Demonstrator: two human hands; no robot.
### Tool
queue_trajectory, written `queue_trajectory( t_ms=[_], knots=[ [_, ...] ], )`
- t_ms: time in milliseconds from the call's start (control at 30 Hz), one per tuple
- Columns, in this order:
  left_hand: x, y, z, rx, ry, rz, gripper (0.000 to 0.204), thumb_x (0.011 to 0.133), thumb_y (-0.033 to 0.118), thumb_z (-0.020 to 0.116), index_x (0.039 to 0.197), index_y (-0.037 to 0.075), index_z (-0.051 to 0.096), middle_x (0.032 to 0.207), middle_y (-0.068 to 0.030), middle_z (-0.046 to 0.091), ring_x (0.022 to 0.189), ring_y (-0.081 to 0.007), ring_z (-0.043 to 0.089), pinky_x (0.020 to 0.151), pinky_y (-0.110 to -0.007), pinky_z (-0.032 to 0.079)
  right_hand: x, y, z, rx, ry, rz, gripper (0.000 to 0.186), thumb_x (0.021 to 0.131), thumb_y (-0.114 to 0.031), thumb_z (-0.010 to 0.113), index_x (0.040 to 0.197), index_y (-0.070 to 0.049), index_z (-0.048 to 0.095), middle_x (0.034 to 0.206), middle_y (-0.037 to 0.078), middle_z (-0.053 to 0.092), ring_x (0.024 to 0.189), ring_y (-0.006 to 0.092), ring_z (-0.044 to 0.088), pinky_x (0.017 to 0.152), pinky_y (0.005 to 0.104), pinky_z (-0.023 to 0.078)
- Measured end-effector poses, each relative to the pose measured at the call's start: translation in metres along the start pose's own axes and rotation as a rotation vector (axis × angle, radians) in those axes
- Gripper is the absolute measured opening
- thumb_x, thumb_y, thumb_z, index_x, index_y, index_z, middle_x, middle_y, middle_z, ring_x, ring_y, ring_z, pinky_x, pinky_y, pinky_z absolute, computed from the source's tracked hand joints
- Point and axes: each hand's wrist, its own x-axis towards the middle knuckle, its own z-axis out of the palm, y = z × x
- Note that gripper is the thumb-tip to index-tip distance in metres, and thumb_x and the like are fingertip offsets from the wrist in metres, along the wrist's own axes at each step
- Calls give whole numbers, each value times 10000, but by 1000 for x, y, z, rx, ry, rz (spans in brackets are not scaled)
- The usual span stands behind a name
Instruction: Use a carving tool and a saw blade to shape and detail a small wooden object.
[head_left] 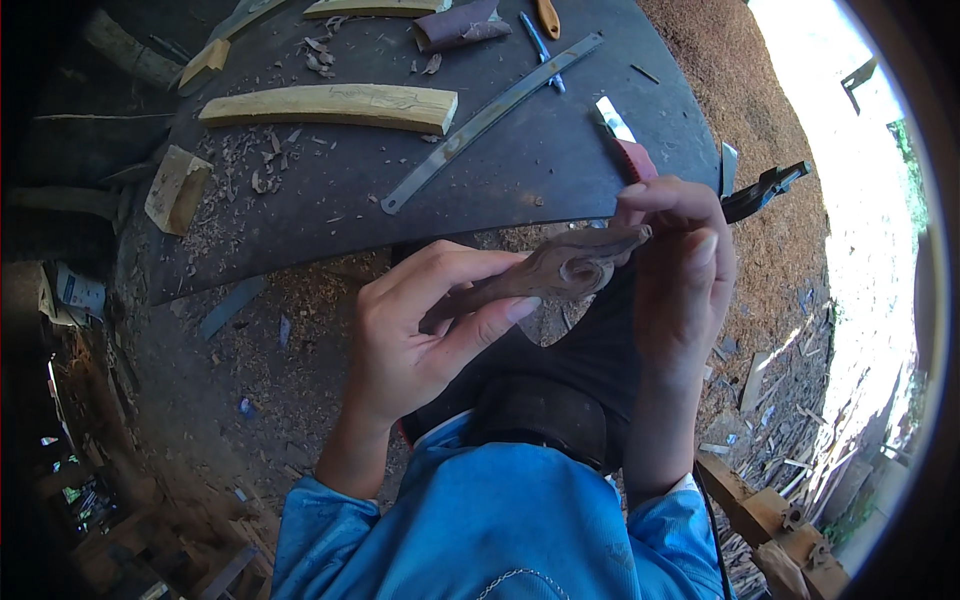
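Observation:
A brown carved wooden piece (pixel 570 268) with a rounded swirl and a narrow, beak-like tip is held out over my lap. My left hand (pixel 410 315) grips its slimmer end between thumb and fingers. At the other end, the curled fingers of my right hand (pixel 680 250) close about the tip. Just beyond those fingers, a red-handled tool with a flat, shiny blade (pixel 620 125) reaches over the table edge. My right fingers hide the end of its handle, so I cannot tell whether they touch it.
A dark table (pixel 320 200) holds a metal ruler (pixel 490 120), a long pale wood piece (pixel 330 106), a wood block (pixel 180 190), a blue pen (pixel 541 50), rolled sandpaper (pixel 462 27) and shavings. A black clamp-like tool (pixel 765 192) juts past its right edge. Sawdust (pixel 770 270) covers the ground at right.

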Motion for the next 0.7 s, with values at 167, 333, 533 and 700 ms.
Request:
queue_trajectory(
  t_ms=[167, 333, 533, 700],
  knots=[
    [-1, 0, -4, 9, -32, 22, 278, 863, 144, 840, 1075, -1, 734, 916, -81, 717, 810, -121, 673, 670, -246, 504, 1, 0, 1, -263, -236, -42, 347, 829, -206, 836, 1092, 2, 745, 1045, 103, 730, 971, 176, 628, 824, 301, 509],
    [0, -1, -4, -39, -71, 86, 294, 856, 145, 841, 1090, 2, 737, 930, -96, 730, 804, -140, 683, 673, -255, 512, 3, -6, 2, -189, -237, -81, 301, 841, -204, 810, 1039, 17, 759, 1001, 111, 736, 958, 202, 651, 860, 332, 538],
    [5, -5, -9, 31, -62, 127, 299, 858, 133, 832, 1113, 7, 738, 948, -85, 741, 798, -132, 686, 663, -257, 521, -1, -13, 0, -286, -128, -41, 334, 908, -222, 769, 1120, 33, 733, 1006, 106, 737, 896, 174, 689, 823, 304, 542],
    [5, -4, -30, 250, -34, 92, 264, 879, 114, 807, 1122, 28, 747, 910, -66, 721, 759, -119, 661, 636, -250, 496, 5, -15, -8, -298, 44, 116, 376, 1092, -244, 523, 1323, 28, 641, 998, 61, 705, 805, 73, 631, 746, 238, 510]
  ],
)
